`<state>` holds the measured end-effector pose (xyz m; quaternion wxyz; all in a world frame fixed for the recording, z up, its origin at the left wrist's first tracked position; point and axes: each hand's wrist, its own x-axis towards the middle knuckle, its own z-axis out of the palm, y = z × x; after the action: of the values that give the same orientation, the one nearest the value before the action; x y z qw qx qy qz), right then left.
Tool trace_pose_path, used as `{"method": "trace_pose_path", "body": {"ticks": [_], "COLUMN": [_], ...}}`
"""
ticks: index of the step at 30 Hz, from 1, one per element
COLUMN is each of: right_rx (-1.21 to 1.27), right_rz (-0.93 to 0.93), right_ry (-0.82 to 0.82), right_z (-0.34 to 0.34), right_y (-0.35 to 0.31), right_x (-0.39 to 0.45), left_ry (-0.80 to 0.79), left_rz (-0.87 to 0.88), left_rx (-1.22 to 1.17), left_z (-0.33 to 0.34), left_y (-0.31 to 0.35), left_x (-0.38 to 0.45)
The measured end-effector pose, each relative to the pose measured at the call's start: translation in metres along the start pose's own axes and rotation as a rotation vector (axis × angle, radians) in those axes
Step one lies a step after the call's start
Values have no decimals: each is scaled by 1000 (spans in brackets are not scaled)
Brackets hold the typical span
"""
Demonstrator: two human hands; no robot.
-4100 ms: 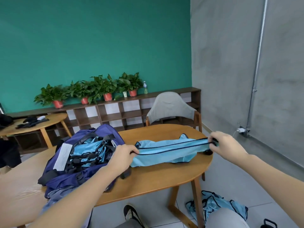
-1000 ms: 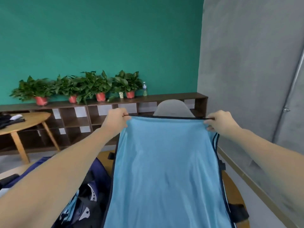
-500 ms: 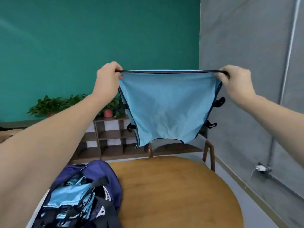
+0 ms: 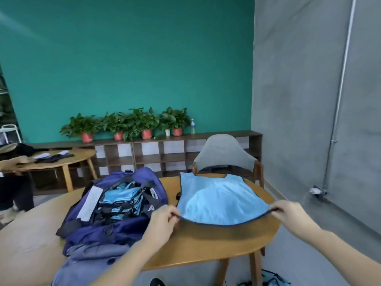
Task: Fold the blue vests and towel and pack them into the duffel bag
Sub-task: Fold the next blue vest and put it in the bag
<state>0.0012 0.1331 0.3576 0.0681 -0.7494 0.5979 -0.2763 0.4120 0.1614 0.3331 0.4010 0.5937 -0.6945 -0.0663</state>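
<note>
Light-blue fabric with dark edging, a vest (image 4: 220,201), lies spread over the right part of the round wooden worktop (image 4: 206,244), its far end near the grey chair (image 4: 223,153) and its near hem lifted slightly off the wood. The left hand (image 4: 162,220) pinches the near-left corner of that hem, fingers curled onto the dark trim; the right hand (image 4: 292,216) pinches the near-right corner the same way, so the hem hangs in a shallow curve between the two. Just left of the vest, touching the left hand's side, sits the open purple duffel bag (image 4: 115,205), with folded blue vests (image 4: 121,200) visible inside. More blue fabric (image 4: 272,280) lies on the floor beside the worktop's leg.
</note>
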Motion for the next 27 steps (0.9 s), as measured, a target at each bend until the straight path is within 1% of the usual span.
{"method": "trace_pose_path", "body": {"ticks": [2, 4, 7, 10, 12, 15, 16, 18, 20, 22, 24, 27], "right_rx": [5, 25, 61, 78, 47, -29, -24, 89, 175, 190, 210, 229], "right_rz": [71, 94, 104, 71, 51, 34, 29, 34, 37, 16, 14, 39], "right_ry": [-68, -67, -37, 14, 11, 36, 47, 87, 165, 239, 247, 202], "right_z": [18, 29, 30, 26, 20, 7, 2, -6, -16, -26, -31, -24], "right_y": [17, 27, 26, 24, 22, 19, 16, 11, 3, -5, -10, -5], "right_x": [-25, -44, -59, -67, -71, -70, -68, -60, -44, -20, 9, 57], "left_ry": [-72, -110, -124, -120, -107, -86, -82, -51, 18, 87, 120, 102], "left_rz": [-9, 10, 54, 29, 16, 65, 78, 98, 115, 124, 120, 79], "left_rx": [24, 66, 130, 26, -17, -44, -55, -65, -82, -109, -99, -40], "left_z": [15, 21, 22, 19, 17, 11, 8, 1, -6, -13, -16, -4], "left_y": [-12, -15, -6, 6, 14, 21, 25, 31, 40, 46, 45, 27], "left_x": [-28, -43, -51, -54, -56, -51, -47, -33, -12, 14, 43, 88]}}
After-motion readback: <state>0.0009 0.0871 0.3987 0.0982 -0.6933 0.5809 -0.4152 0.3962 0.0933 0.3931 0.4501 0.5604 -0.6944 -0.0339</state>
